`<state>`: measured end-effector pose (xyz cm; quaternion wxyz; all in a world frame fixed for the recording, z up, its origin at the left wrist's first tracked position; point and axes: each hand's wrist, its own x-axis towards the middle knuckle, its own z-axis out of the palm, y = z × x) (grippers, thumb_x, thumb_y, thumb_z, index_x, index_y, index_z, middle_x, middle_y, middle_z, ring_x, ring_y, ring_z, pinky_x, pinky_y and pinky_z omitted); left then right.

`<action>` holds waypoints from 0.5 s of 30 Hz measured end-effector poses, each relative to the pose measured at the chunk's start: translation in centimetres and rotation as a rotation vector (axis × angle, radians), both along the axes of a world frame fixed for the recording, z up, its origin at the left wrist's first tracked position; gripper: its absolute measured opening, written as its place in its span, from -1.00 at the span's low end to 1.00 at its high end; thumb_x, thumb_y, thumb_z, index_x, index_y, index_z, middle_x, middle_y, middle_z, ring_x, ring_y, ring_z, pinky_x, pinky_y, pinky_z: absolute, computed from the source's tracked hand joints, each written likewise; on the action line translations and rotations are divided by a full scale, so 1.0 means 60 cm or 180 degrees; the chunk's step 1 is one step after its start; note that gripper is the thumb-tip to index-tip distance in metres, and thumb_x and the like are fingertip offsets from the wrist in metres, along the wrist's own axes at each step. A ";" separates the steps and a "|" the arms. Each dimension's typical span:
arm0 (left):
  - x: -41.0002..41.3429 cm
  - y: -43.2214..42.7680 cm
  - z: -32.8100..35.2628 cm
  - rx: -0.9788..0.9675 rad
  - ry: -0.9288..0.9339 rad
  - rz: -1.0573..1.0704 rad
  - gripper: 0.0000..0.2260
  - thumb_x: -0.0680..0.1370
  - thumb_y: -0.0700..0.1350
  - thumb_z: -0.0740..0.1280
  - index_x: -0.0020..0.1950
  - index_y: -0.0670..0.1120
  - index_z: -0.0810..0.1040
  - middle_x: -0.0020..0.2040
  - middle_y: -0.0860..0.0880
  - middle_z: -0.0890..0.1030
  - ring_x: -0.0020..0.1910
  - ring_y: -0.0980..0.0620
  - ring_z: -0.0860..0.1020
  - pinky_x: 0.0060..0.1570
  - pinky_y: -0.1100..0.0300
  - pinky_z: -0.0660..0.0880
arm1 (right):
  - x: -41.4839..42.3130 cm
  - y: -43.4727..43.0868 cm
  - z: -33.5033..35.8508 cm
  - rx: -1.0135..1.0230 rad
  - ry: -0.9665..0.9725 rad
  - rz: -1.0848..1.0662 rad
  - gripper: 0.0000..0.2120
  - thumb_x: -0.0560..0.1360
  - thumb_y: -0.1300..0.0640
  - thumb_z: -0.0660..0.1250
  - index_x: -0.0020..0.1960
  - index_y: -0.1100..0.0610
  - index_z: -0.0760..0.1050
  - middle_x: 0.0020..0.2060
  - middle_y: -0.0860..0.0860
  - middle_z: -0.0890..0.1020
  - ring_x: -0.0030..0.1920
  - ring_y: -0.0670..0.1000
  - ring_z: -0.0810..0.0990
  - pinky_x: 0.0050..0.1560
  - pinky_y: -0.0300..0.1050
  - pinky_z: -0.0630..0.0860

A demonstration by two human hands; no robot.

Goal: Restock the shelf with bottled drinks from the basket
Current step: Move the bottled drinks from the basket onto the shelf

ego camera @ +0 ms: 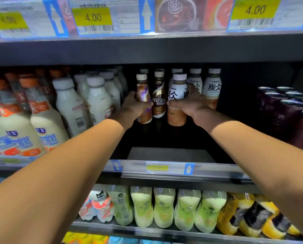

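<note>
The head view shows two bare arms reaching far into the middle shelf, which is dark and has bare floor at the front. The left hand has its grip wrapped tight around a brown and purple bottle with a white cap. The bottle stands upright, well back on the shelf. The right hand has its grip closed around a white bottle with black letters, also upright and at about the same depth. Between the two held bottles stands a dark brown coffee bottle, just beside both of them. More white bottles with black letters stand in a row behind and to the right of the right hand. To the left on the same shelf are many milky white bottles, and further left are bigger ones with orange caps. Dark cans sit at the far right. Yellow price tags hang on the shelf edge above. On the shelf below stand pale green bottles and some yellow and black ones. The basket is not in view.
</note>
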<state>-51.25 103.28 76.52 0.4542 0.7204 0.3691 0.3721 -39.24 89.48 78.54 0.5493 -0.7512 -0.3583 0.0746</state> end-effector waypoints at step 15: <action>0.047 0.034 -0.019 -0.0203 -0.0258 -0.0065 -0.54 0.49 -0.15 0.48 0.35 -0.06 0.44 0.25 -0.10 0.59 0.20 -0.11 0.56 0.28 -0.07 0.48 | 0.037 0.049 -0.014 -0.0236 0.0001 -0.0354 -0.28 0.34 0.06 0.60 0.37 0.15 0.32 0.29 0.11 0.56 0.29 0.13 0.54 0.30 -0.02 0.47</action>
